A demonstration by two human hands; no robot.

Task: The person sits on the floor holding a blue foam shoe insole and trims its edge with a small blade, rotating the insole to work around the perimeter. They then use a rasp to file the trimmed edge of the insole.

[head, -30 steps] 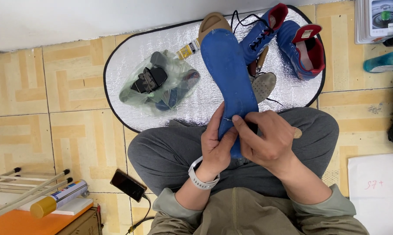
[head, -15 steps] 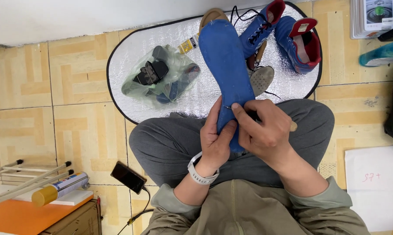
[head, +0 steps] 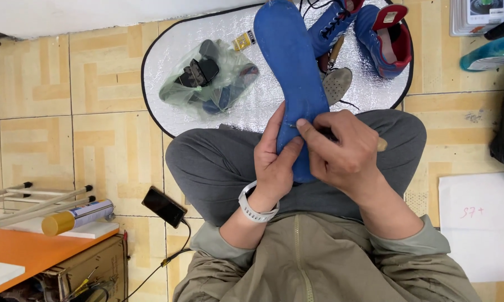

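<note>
Left hand [head: 274, 162] grips blue insole [head: 294, 72]; right hand [head: 341, 151] pinches edge.

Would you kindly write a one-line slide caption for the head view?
Seated person's left hand grips a blue insole while the right hand pinches its edge, above a silver mat.

Both hands are gripping a blue insole [head: 294, 67] over the lap: left hand [head: 274, 162] underneath, right hand [head: 341, 151] pinching its edge.
</note>
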